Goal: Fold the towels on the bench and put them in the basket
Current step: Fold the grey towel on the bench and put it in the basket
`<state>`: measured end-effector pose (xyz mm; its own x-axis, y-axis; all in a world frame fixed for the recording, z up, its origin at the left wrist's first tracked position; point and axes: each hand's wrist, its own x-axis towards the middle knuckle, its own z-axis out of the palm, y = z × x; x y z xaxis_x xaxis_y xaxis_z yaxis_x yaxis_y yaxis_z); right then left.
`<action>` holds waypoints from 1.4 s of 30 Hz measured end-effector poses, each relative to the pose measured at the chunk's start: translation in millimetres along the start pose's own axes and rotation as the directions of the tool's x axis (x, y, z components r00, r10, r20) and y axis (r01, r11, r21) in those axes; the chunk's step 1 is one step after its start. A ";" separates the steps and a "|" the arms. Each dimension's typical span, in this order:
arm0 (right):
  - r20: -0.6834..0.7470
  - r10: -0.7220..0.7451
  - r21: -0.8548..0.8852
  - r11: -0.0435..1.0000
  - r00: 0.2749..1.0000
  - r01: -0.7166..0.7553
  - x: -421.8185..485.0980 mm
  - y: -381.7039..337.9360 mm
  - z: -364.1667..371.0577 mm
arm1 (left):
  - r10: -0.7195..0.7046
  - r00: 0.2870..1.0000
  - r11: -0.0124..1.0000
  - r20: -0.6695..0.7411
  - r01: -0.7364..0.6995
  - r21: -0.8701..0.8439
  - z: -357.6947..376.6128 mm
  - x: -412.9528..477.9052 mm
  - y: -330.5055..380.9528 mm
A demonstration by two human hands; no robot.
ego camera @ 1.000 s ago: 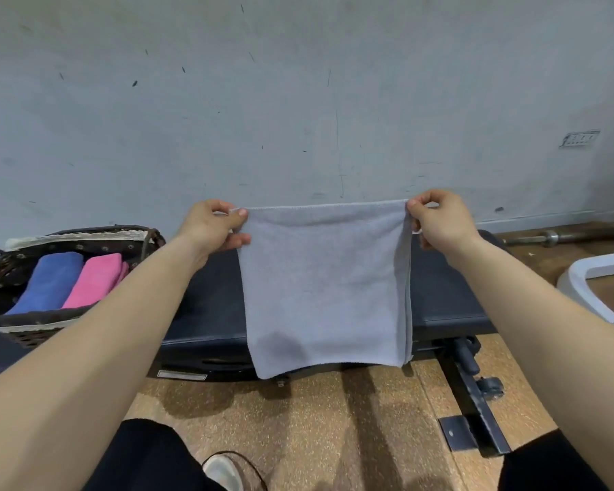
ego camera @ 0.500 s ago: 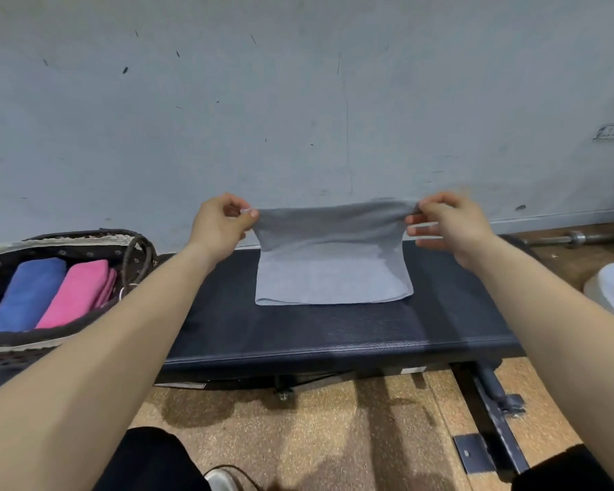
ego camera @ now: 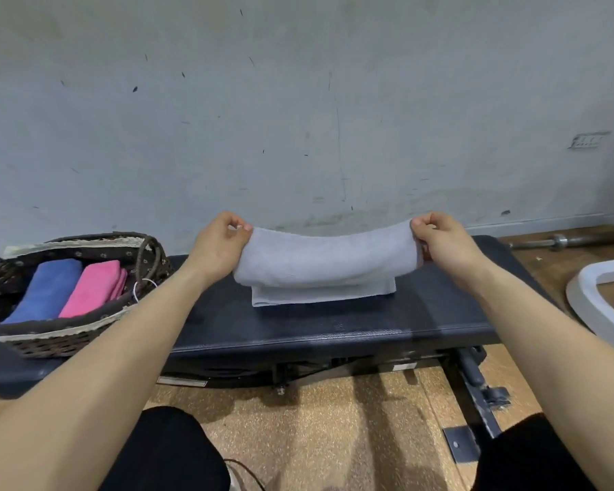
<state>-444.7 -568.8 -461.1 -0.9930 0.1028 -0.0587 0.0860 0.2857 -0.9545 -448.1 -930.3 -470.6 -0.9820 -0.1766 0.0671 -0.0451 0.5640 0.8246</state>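
Currently, item 1: grey towel (ego camera: 319, 258), centre of black padded bench (ego camera: 334, 329); lower layers lie flat on the pad, top fold raised and sagging betw. both hands. L hand (ego camera: 220, 248): thumb and curled fingers pinch the towel's left end. R hand (ego camera: 445, 242): same pinch on the right end. Item 2: wicker basket (ego camera: 61, 331) w/ lace trim, on the bench's left end, well apart from the grey towel; holds blue towel (ego camera: 47, 288) and pink towel (ego camera: 94, 287), folded, side by side, touching. Misc: barbell (ego camera: 560, 239) on floor by wall, far right.
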 end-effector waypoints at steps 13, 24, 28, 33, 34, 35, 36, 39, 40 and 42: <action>-0.127 -0.071 0.016 0.997 0.989 0.074 -9.9 -41.1 -2.4 | 0.028 0.992 1.000 -0.127 -0.027 0.008 -31.9 -2.5 32.1; -0.162 0.038 0.077 0.997 0.986 -0.025 51.3 -21.1 28.3 | -0.112 0.990 0.954 -0.089 0.081 -0.290 -0.5 44.3 16.2; -0.080 0.054 0.173 0.984 0.995 -0.039 51.2 -18.1 26.4 | -0.109 0.993 0.949 -0.040 0.092 -0.300 -1.7 43.0 4.9; -0.008 0.142 0.299 0.945 0.990 -0.133 22.7 12.7 20.6 | -0.102 0.994 0.954 0.040 0.109 -0.279 2.8 2.0 -26.7; -0.010 0.168 0.306 0.939 0.986 -0.157 14.0 20.9 20.0 | -0.081 0.995 0.964 0.055 0.093 -0.251 3.5 -10.0 -34.8; -0.015 0.182 0.281 0.944 0.983 -0.171 5.3 30.6 18.9 | -0.056 0.996 0.974 0.072 0.070 -0.217 3.7 -22.6 -42.1; -0.016 0.181 0.213 0.962 0.983 -0.173 -3.6 39.5 17.5 | -0.029 0.996 0.983 0.088 0.045 -0.180 3.9 -34.2 -49.6; 0.028 0.141 -0.038 0.990 0.990 -0.139 -27.6 59.7 11.7 | 0.040 0.988 0.999 0.152 -0.034 -0.037 5.4 -67.4 -67.5; 0.047 0.131 -0.109 0.986 0.990 -0.125 -33.4 62.2 9.5 | 0.047 0.985 0.999 0.165 -0.047 -0.003 6.6 -77.2 -71.8; 0.086 0.112 -0.191 0.977 0.990 -0.094 -41.9 64.0 7.8 | 0.055 0.983 0.997 0.174 -0.062 0.040 8.7 -92.5 -78.0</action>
<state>-398.2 -562.3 -522.0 -0.9804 0.0521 -0.1898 0.1927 0.4511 -0.8714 -355.4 -951.0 -546.0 -0.9999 -0.0028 0.0136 0.0091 0.6054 0.7959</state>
